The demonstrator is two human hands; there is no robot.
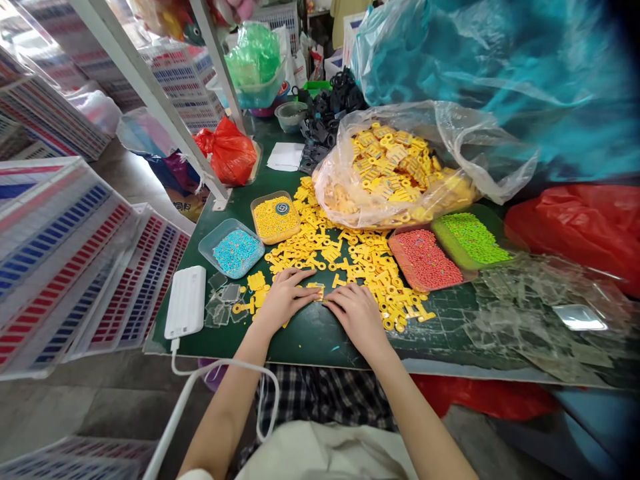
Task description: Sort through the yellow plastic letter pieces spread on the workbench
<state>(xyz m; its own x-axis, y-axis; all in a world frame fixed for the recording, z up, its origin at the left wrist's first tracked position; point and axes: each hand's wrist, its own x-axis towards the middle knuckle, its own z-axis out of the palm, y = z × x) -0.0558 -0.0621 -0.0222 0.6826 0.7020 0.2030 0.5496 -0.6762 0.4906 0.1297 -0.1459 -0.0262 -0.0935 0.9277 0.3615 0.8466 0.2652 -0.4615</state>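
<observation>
My left hand [285,297] and my right hand [358,315] meet low over the green table [310,343]. Between their fingertips is a small yellow plastic piece [317,291] with a shiny, clear-looking face. My left thumb and fingers close on its left side, while my right fingertips pinch at its right edge. Beyond the hands spreads a heap of loose yellow plastic pieces [370,263], many with a ring at one end. Left of my left hand lie clear plastic squares [220,303] and a few more yellow parts [257,281].
Trays hold blue beads [236,253], yellow beads [276,219], red beads [425,259] and green beads [475,238]. Behind them stands a bag of yellow parts [395,163]. A white power bank [185,302] trails a cable at left. Clear sheets [540,313] cover the right side.
</observation>
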